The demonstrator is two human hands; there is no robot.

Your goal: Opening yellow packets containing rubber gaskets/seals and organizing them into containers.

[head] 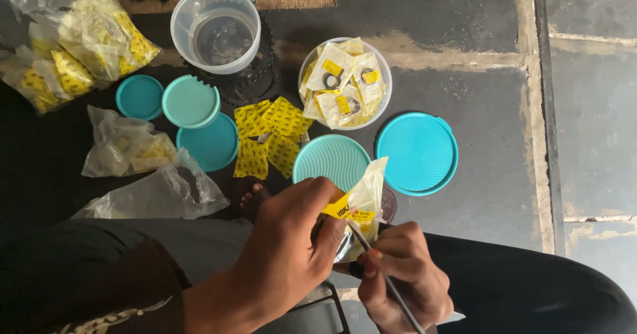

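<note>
Pinching upright packet [363, 204] — left hand [292, 254]; rod [388, 281] slanting up-left — right hand [405, 277].

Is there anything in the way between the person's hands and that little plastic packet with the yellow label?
Nothing visible: the left hand already pinches the small packet, and the right hand holds a thin metal rod against it.

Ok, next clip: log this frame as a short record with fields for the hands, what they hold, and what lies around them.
setting: dark stone floor, seen from above
left hand: grips a small clear packet with yellow label
right hand: holds a thin metal tool, its tip at the packet
nearby containers: clear tub of labelled packets; empty clear tub
lids: several teal lids, largest
loose items: yellow packets; plastic bags
</note>
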